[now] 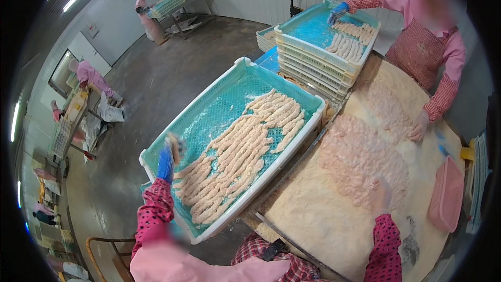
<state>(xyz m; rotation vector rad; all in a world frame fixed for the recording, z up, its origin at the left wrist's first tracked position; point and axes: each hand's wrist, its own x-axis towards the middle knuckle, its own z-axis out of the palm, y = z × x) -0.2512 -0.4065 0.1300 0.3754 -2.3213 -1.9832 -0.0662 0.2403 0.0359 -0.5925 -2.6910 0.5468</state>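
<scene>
At left, a white-rimmed tray (203,120) with a turquoise base held long, crumb-coated strips (224,159). On the right, a worktop (289,238) carried pale crumbs (297,190) and raw pink meat (357,154). Farther off, a stack of trays (313,68) bore shorter strips (349,44) on top; the contents of its lower layers were hidden. A pink basket (447,196) stood at far right. The person's 2 hands were well apart: the gloved left hand (166,162) above the tray's left side, the right hand (381,197) at the meat. Their fingers were blurred, so whether either gripped anything I could not tell.
</scene>
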